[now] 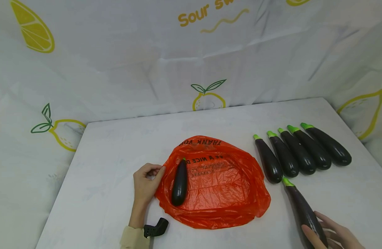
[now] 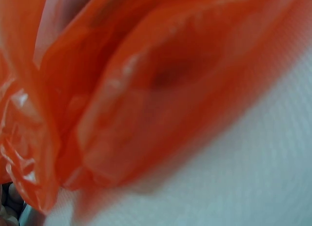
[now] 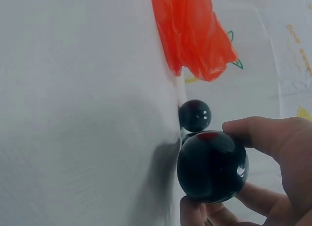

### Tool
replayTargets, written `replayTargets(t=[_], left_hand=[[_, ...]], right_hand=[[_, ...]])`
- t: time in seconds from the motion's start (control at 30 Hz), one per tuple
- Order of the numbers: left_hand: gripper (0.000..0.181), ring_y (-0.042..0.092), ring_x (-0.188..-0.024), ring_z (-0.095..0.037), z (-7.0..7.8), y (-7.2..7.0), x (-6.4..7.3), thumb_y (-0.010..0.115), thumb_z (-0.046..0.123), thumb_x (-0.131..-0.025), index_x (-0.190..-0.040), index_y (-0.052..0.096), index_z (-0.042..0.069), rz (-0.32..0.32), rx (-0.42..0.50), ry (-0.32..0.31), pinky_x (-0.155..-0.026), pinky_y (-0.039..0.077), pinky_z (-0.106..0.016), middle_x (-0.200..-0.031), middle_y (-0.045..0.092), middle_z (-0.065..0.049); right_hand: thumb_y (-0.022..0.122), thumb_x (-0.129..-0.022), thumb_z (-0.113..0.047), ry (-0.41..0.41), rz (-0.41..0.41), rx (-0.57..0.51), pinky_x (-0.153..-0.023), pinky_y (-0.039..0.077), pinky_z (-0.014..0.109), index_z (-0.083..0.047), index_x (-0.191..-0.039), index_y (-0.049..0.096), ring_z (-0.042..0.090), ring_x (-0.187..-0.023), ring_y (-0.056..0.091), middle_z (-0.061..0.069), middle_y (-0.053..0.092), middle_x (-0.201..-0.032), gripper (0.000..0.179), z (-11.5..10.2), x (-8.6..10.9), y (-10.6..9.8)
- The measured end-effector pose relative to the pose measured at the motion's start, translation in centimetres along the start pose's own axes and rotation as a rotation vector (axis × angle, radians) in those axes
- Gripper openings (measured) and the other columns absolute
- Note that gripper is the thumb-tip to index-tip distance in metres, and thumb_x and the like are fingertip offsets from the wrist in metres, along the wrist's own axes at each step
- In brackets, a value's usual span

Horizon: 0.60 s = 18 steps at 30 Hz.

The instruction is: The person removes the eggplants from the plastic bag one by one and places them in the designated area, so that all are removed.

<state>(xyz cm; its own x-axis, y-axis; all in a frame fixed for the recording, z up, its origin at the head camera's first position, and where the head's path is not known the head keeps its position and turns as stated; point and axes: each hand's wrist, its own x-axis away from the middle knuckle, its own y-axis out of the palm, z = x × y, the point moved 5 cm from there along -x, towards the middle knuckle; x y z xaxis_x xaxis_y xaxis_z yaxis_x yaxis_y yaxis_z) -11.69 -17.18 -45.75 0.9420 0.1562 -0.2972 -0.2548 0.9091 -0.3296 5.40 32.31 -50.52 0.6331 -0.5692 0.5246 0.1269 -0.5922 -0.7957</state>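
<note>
A red plastic bag [image 1: 216, 193] lies spread open on the table, with one dark eggplant [image 1: 180, 185] inside its left part. My left hand [image 1: 147, 183] pinches the bag's left rim between thumb and fingers. In the left wrist view the red film [image 2: 122, 104] fills much of the picture, blurred. Right of the bag, my right hand [image 1: 332, 231] grips another eggplant [image 1: 304, 212] near its thick end, its green stem pointing away from me. The right wrist view shows that eggplant's round end [image 3: 212, 167] between the thumb and fingers [image 3: 263, 133].
Several eggplants [image 1: 292, 150] lie side by side at the table's right, green stems toward the back. The white table [image 1: 110, 148] meets a white backdrop [image 1: 122, 69] printed with lemons. A black strap device [image 1: 156, 228] sits at the left wrist.
</note>
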Motion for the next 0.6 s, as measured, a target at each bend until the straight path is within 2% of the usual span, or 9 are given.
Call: replayTargets(t=[0.13,0.27,0.4,0.6], left_hand=[[0.004,0.055,-0.069,-0.006,0.02,0.01,-0.01,0.078,0.008,-0.087,-0.086,0.079,0.004,0.006,0.004,0.01,-0.064,0.047,-0.015,-0.073,0.067,-0.005],[0.004,0.055,-0.069,-0.006,0.05,0.0,-0.05,0.079,0.01,-0.087,-0.087,0.079,0.005,0.004,-0.001,0.006,-0.064,0.047,-0.015,-0.073,0.067,-0.004],[0.006,0.055,-0.069,-0.007,0.16,-0.03,-0.06,0.079,0.011,-0.088,-0.086,0.079,0.005,0.003,-0.007,0.001,-0.064,0.047,-0.015,-0.073,0.067,-0.004],[0.006,0.055,-0.069,-0.006,0.23,-0.04,-0.04,0.079,0.01,-0.088,-0.086,0.078,0.004,0.005,-0.01,0.011,-0.064,0.047,-0.015,-0.072,0.067,-0.004]], right_hand=[[0.06,-0.086,-0.076,0.01,-0.031,0.038,-0.103,0.045,0.066,0.0,-0.157,0.027,0.057,-0.122,0.045,0.036,0.034,-0.14,0.11,0.08,-0.72,0.26],[0.059,-0.081,-0.083,0.023,-0.029,-0.005,-0.102,0.045,0.067,-0.004,-0.16,0.024,0.057,-0.126,0.039,0.034,0.031,-0.144,0.117,-0.09,-0.52,0.43],[0.061,-0.079,-0.082,0.011,0.002,-0.049,-0.102,0.045,0.067,-0.007,-0.161,0.025,0.056,-0.128,0.036,0.033,0.031,-0.146,0.117,-0.37,-0.36,0.39],[0.068,-0.079,-0.077,-0.017,0.041,-0.061,-0.102,0.044,0.068,-0.006,-0.16,0.029,0.056,-0.126,0.039,0.033,0.033,-0.145,0.115,-0.8,-0.47,0.21]])
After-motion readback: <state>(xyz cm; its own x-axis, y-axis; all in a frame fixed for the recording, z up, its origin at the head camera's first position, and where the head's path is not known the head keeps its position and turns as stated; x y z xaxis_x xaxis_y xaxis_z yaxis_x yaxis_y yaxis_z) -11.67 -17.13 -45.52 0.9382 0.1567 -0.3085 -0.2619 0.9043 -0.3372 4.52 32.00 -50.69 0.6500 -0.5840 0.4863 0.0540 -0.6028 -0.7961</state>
